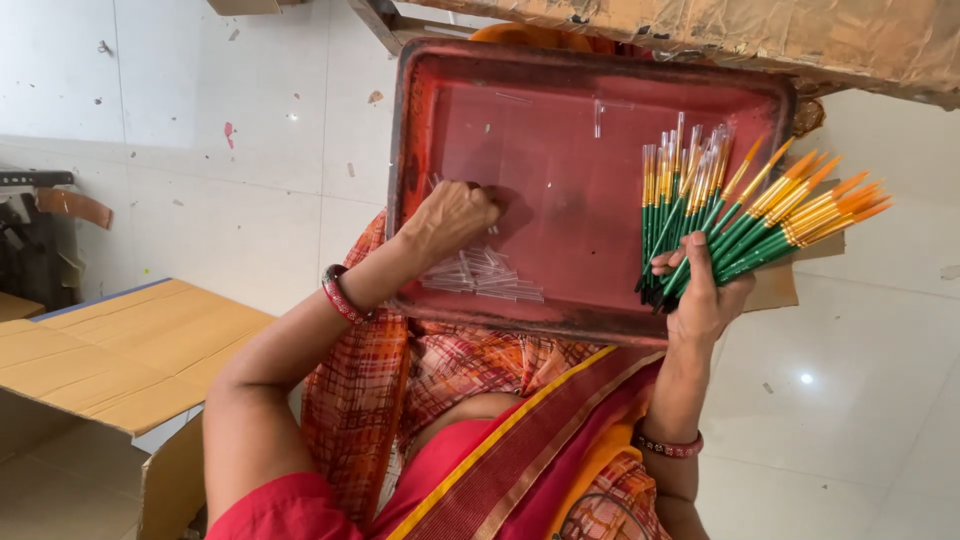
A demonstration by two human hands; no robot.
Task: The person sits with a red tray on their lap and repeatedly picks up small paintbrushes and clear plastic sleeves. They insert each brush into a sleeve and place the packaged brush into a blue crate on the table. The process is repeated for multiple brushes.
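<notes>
A red metal tray (560,80) rests on my lap. My right hand (700,290) grips a fanned bunch of paint brushes (745,215) with green handles, gold ferrules and orange bristles; some tips wear clear plastic caps. My left hand (452,215) is inside the tray with its fingers curled at a small clear tube. A heap of clear plastic cap tubes (485,275) lies in the tray just below that hand. Whether the left fingers pinch a tube is hidden.
An open cardboard box (110,350) stands at my left on the white tiled floor (230,120). A board wrapped in brown paper (780,35) runs along the top right. A dark machine part (35,230) is at the far left edge.
</notes>
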